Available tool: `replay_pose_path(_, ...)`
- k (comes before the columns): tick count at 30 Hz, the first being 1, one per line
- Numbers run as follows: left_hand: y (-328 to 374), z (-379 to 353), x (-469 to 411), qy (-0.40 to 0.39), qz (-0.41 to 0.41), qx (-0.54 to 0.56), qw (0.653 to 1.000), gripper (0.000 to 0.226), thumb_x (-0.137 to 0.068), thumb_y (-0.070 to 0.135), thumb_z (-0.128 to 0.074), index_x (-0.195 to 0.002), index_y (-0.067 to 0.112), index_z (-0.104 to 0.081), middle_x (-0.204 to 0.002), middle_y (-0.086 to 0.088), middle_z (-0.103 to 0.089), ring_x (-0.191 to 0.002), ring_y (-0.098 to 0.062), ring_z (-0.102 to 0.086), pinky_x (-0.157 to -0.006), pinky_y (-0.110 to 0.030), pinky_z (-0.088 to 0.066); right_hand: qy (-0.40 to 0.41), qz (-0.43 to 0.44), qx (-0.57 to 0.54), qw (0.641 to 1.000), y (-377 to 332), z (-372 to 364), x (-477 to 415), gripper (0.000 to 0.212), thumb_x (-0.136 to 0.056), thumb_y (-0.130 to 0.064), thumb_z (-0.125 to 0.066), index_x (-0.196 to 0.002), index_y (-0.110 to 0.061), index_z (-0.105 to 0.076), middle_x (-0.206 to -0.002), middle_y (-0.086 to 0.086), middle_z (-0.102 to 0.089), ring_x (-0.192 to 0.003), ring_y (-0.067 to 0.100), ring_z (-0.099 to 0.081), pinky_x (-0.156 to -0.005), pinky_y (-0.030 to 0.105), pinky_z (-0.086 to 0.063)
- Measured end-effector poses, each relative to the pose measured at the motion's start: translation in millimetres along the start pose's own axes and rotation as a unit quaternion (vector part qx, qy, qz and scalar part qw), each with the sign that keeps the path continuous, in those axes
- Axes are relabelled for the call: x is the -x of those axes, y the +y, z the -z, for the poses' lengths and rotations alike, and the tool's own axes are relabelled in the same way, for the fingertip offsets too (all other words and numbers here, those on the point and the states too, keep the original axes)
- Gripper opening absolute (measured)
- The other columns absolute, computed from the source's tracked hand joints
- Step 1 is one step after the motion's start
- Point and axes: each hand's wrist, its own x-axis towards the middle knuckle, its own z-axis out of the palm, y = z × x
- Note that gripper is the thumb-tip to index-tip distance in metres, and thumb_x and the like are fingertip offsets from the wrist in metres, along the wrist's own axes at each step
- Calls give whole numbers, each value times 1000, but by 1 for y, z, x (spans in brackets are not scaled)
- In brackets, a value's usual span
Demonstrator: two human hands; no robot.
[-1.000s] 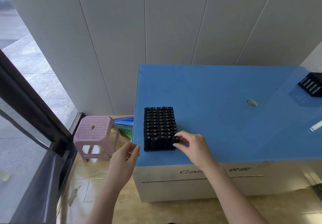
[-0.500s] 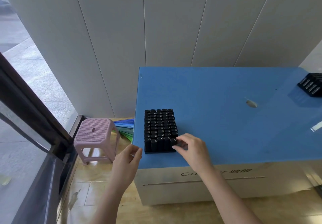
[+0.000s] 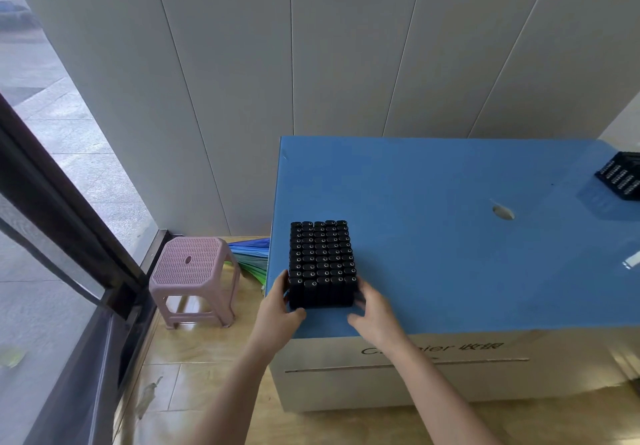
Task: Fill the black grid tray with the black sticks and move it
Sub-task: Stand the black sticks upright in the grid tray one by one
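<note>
- Head view, what's changed: a second ago the right hand (image 3: 375, 316) was pinching a stick at the near right corner of the black grid tray (image 3: 322, 302), and the left hand (image 3: 277, 309) was hanging off the edge of the blue counter (image 3: 433, 254). Now both hands are coming in on the tray's near corners.
- What I'm taking from that: the black sticks (image 3: 322, 254) are looking like they're filling every cell I can see, so loading is probably done and the moving part is starting.
- Left hand: it's gripping the near left corner, fingers going up the side wall and thumb tucking along the front bottom edge.
- Right hand: it's sitting against the near right side, fingers touching the wall, but it's motion-blurred, so I can't tell whether it's actually closing on it.
- Where the tray is: it's sitting flat on the counter right between the two hands, stretching away from the fingertips, with its near edge just ahead of both thumbs.
- Way off to the right of the right hand, a second black tray (image 3: 620, 181) is sitting on the same counter.
</note>
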Motion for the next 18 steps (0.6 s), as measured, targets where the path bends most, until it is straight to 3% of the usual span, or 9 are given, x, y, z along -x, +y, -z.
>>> replay_pose_path(4,-10,2,-3,31,-13,6,999,77,-58,-14,-53,-129,15,-50,-116,5,-62,-112,-8,-57,-90,-14,-44,69,5,3,998,4,-12,3,57,-77,10,-61,-126,-18,-52,-107,-13,-57,-103,5,-54,-90,15,-42)
replay_pose_path(6,-10,2,-3,34,-17,17,999,81,-49,-5,-52,-128,17,-52,-116,8,-63,-111,-6,-57,-92,-18,-44,84,12,-1,996,3,-15,5,53,-74,8,-65,-120,-16,-56,-105,-13,-59,-101,6,-56,-88,9,-41)
replay_pose_path(9,-13,2,0,43,-15,5,999,79,-55,-14,-58,-127,15,-53,-112,7,-64,-107,-6,-59,-89,-14,-46,100,18,-12,995,4,-18,10,52,-72,7,-68,-118,-16,-58,-104,-14,-60,-99,3,-57,-81,-2,-37)
replay_pose_path(11,-16,2,5,51,-18,12,998,75,-55,-14,-62,-125,14,-56,-112,6,-66,-105,-6,-61,-91,-18,-48,108,17,-15,994,6,-20,17,51,-73,6,-69,-117,-18,-59,-104,-15,-60,-98,1,-57,-81,-1,-38)
replay_pose_path(14,-22,2,18,51,-29,14,998,70,-54,-7,-65,-117,23,-58,-104,20,-69,-103,0,-63,-90,-20,-48,110,14,-6,994,9,-22,30,50,-74,7,-68,-115,-20,-59,-102,-19,-60,-96,-4,-56,-86,5,-41)
replay_pose_path(18,-29,0,35,53,-10,60,997,71,-65,-28,-59,-122,15,-53,-110,11,-66,-101,4,-62,-85,-10,-46,120,-2,3,993,14,-27,46,48,-73,10,-66,-113,-16,-61,-94,-23,-60,-87,-8,-57,-77,3,-42)
